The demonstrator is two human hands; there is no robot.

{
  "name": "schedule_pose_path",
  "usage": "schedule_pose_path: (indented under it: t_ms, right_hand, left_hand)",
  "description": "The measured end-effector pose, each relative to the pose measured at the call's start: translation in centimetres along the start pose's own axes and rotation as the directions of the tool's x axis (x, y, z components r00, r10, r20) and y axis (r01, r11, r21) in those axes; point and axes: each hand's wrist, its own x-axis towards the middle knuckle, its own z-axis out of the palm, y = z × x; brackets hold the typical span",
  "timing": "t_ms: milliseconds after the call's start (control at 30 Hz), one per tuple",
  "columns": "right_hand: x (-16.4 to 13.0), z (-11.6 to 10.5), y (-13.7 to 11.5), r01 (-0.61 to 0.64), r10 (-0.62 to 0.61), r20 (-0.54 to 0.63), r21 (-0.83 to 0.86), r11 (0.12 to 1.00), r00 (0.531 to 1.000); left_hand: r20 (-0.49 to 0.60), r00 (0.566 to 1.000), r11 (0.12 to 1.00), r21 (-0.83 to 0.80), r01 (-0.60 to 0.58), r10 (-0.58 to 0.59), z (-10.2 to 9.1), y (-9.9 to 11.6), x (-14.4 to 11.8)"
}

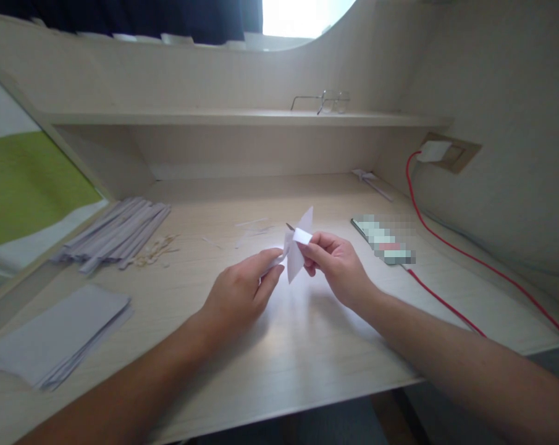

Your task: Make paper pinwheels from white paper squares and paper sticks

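Both of my hands hold a small folded white paper piece (298, 247) above the middle of the light wooden desk (279, 346). My left hand (242, 293) pinches its left edge between thumb and fingers. My right hand (337, 262) grips its right side, with a fold of paper wrapped over the fingertip. A thin dark stick pokes out behind the paper. One pointed flap stands up and another hangs down.
A bundle of rolled paper sticks (117, 232) lies at the left, a stack of paper sheets (61, 337) nearer me. A phone (383, 240) with a red cable (464, 253) runs to a wall charger (434, 150). Glasses (323, 102) rest on the shelf.
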Motion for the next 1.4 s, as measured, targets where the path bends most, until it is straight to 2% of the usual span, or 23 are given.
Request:
schedule_pose_path:
  t_ms: [133, 333, 433, 533, 600, 633, 667, 733, 800, 900, 1033, 1133, 1333, 1400]
  right_hand:
    - [0.0, 0.1, 0.0, -0.014, 0.015, 0.019, -0.014, 1.000, 1.000]
    - [-0.2, 0.0, 0.0, 0.009, -0.008, 0.030, -0.029, 1.000, 1.000]
    - [0.0, -0.3, 0.1, 0.026, -0.027, 0.002, 0.031, 0.999, 1.000]
    - [0.7, -1.1, -0.4, 0.119, -0.104, -0.169, 0.079, 0.990, 0.980]
    - [1.2, -1.7, -1.0, 0.207, -0.200, -0.327, -0.012, 0.978, 0.924]
    - [1.5, -2.0, -1.4, 0.244, -0.263, -0.367, -0.097, 0.965, 0.892]
    - [1.6, -2.3, -1.8, 0.264, -0.313, -0.359, -0.179, 0.948, 0.880]
    - [1.8, -2.6, -2.4, 0.219, -0.286, -0.215, -0.289, 0.932, 0.934]
    - [1.7, -2.7, -2.7, 0.131, -0.141, -0.004, -0.353, 0.926, 0.990]
    - [1.4, -2.7, -2.8, 0.023, 0.077, 0.198, -0.458, 0.889, 0.977]
    - [1.3, -2.7, -3.0, -0.030, 0.204, 0.288, -0.510, 0.859, 0.935]
    - [1.3, -2.9, -3.1, -0.010, 0.201, 0.328, -0.503, 0.864, 0.923]
    - [1.3, -2.9, -3.1, 0.020, 0.196, 0.319, -0.565, 0.825, 0.927]
    - [1.3, -2.9, -3.1, 0.035, 0.205, 0.344, -0.578, 0.815, 0.916]
  left_hand:
    - [-0.052, 0.998, 0.998, 0.054, 0.026, -0.023, -0.2, -0.3, -0.1]
    - [-0.065, 0.998, 0.999, -0.042, 0.013, -0.015, -0.4, -0.3, 0.0]
    - [-0.089, 0.995, 0.997, -0.077, 0.029, -0.036, -0.8, -0.4, 0.1]
    - [-0.105, 0.994, 0.995, -0.094, 0.018, -0.028, -1.4, -0.7, 0.3]
    - [-0.073, 0.997, 0.998, -0.063, -0.014, 0.010, -1.8, -0.8, 0.5]
    - [-0.042, 0.999, 0.999, -0.033, -0.034, 0.033, -1.9, -0.8, 0.5]
    - [-0.004, 0.998, 0.998, 0.004, -0.057, 0.057, -2.0, -0.9, 0.5]
    - [0.069, 0.992, 0.991, 0.074, -0.109, 0.104, -2.1, -0.9, 0.5]
    - [0.121, 0.982, 0.981, 0.111, -0.160, 0.146, -2.0, -0.9, 0.5]
    - [0.166, 0.969, 0.969, 0.137, -0.206, 0.183, -1.8, -1.0, 0.3]
    - [0.181, 0.962, 0.956, 0.176, -0.234, 0.202, -1.7, -1.1, 0.2]
    - [0.181, 0.961, 0.951, 0.192, -0.243, 0.209, -1.7, -1.1, 0.3]
    - [0.137, 0.974, 0.948, 0.242, -0.208, 0.179, -1.9, -1.0, 0.4]
    - [0.142, 0.973, 0.951, 0.225, -0.212, 0.183, -1.9, -1.0, 0.4]
